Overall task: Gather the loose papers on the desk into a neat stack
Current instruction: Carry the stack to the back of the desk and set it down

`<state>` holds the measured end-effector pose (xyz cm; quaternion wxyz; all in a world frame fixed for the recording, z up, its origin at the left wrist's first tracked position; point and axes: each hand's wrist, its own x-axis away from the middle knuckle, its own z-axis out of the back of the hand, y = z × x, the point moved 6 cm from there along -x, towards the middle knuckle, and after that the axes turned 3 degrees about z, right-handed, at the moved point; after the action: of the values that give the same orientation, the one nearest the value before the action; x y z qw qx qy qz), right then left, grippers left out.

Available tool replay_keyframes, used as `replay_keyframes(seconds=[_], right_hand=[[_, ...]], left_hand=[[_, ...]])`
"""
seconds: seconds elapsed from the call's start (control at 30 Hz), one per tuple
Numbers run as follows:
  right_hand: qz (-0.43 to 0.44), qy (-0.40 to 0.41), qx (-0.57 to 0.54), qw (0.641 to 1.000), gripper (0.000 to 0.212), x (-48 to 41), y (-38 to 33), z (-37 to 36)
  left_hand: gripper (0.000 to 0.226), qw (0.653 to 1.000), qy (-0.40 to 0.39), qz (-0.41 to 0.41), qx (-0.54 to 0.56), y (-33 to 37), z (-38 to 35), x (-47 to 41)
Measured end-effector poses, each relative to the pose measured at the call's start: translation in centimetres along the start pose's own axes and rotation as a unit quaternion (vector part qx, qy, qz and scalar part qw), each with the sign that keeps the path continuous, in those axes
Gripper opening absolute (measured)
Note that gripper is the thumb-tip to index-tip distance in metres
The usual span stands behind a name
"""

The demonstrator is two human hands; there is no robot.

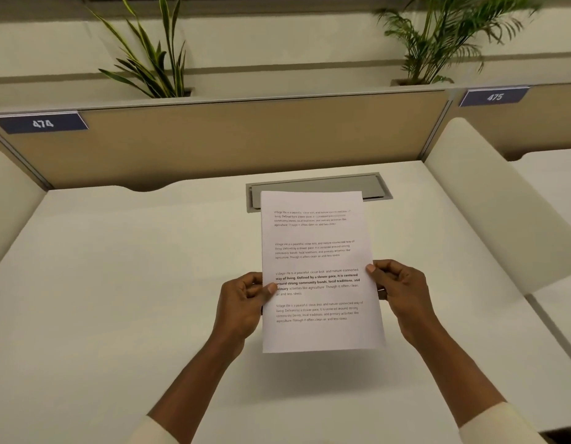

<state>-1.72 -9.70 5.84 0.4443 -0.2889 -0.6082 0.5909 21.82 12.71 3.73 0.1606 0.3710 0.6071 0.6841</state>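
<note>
I hold a stack of white printed papers [319, 264] upright above the white desk [117, 283], its text facing me. My left hand [242, 302] pinches the left edge near the middle, thumb on the front. On the right edge, my right hand [402, 296] grips at about the same height. The sheets look aligned, and I cannot tell how many there are. The stack's lower edge hangs just over the desk surface, casting a faint shadow below.
A grey cable hatch [383, 187] is set into the desk behind the papers. A tan partition [245, 139] with label 474 [42, 123] closes the back. Rounded white dividers [489, 200] flank both sides. Plants [149, 59] stand beyond the partition.
</note>
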Motion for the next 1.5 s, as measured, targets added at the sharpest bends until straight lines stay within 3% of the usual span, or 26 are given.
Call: replay_keyframes(seconds=[0.47, 0.77, 0.97, 1.5], right_hand=[[0.027, -0.033, 0.036, 0.998, 0.009, -16.6, -1.1, 13.0], [0.001, 0.038, 0.043, 0.998, 0.007, -26.8, 0.1, 18.3], [-0.003, 0.056, 0.073, 0.996, 0.013, -34.0, 0.2, 20.9], [-0.053, 0.038, 0.193, 0.979, 0.015, -45.2, 4.4, 22.1]], left_hand=[[0.008, 0.997, 0.062, 0.035, -0.034, 1.1, -18.2, -9.2], [0.003, 0.993, 0.044, 0.056, -0.091, 3.1, -26.9, -19.2], [0.012, 0.988, 0.036, 0.099, -0.113, 2.3, -32.3, -26.0], [0.005, 0.971, 0.079, 0.163, -0.155, -0.6, -38.2, -34.0]])
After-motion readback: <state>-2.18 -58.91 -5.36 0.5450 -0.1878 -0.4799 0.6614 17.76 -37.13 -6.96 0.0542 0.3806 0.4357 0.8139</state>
